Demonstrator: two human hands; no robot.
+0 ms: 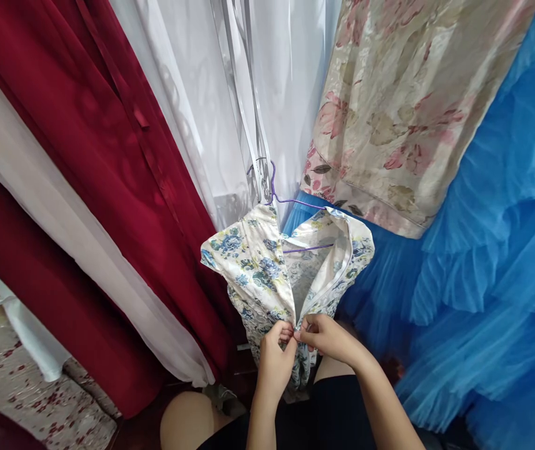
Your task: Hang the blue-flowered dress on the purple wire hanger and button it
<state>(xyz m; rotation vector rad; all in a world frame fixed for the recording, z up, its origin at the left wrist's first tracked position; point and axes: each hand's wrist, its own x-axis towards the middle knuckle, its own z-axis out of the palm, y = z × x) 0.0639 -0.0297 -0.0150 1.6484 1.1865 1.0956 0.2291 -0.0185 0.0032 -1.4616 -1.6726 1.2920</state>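
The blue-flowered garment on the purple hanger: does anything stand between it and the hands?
Nothing visible does. The left hand and right hand pinch the blue-flowered garment at the lower end of its opening; the blue tulle hangs beyond, not between.

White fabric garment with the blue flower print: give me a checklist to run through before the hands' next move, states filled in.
1. Left hand pinching the blue-and-white floral fabric garment: ok, where its edges meet.
2. Right hand pinching right beside it: ok.
3. Garment hanging from the thin purple hanger: ok.
4. Edges closed above the hands: not ok, they gape apart.
5. Exact part between the fingers: cannot tell, covered.
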